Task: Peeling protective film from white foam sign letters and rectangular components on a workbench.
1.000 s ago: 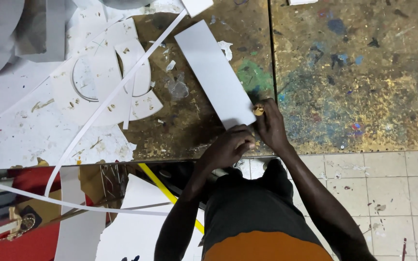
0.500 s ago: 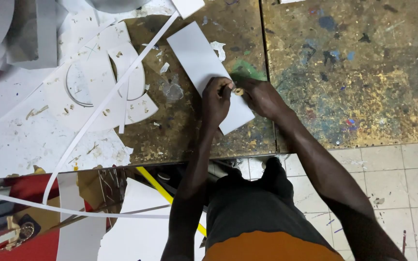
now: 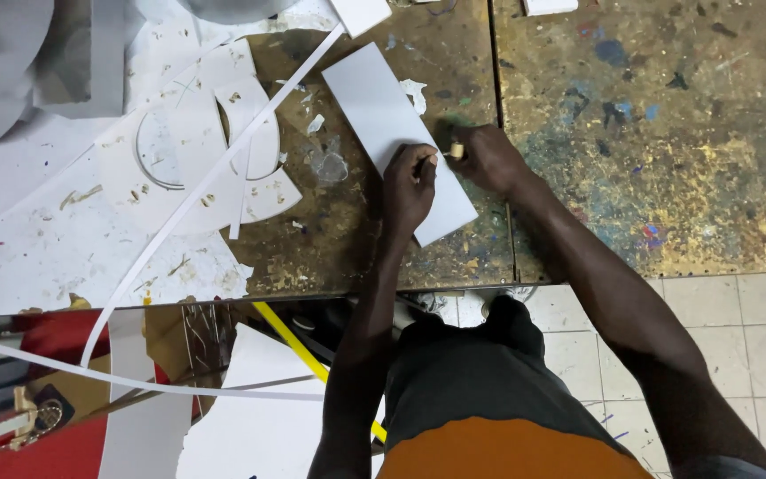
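White board is what we have under our hands: a long rectangular white sheet (image 3: 396,133) lying flat and slanted on the paint-stained workbench (image 3: 649,160), just left of the centre of the frame. Our left hand (image 3: 410,186) is curled into a fist and presses down on the lower half of the sheet, with what seems to be a thin dark tool in its grip, though we cannot tell what it is. Our right hand (image 3: 487,158) sits at the sheet's right edge, fingers closed around a small pale object (image 3: 457,150); the two hands are near each other but not touching.

We judge the sheet light, thin and fairly stiff, smooth enough to skate on the bench unless pinned. It would likely crease or dent if pinched hard, so a flat palm on its face or a light grip along a long edge suits it best. Curved white offcuts (image 3: 214,151) and a long white strip (image 3: 188,204) lie at upper left.
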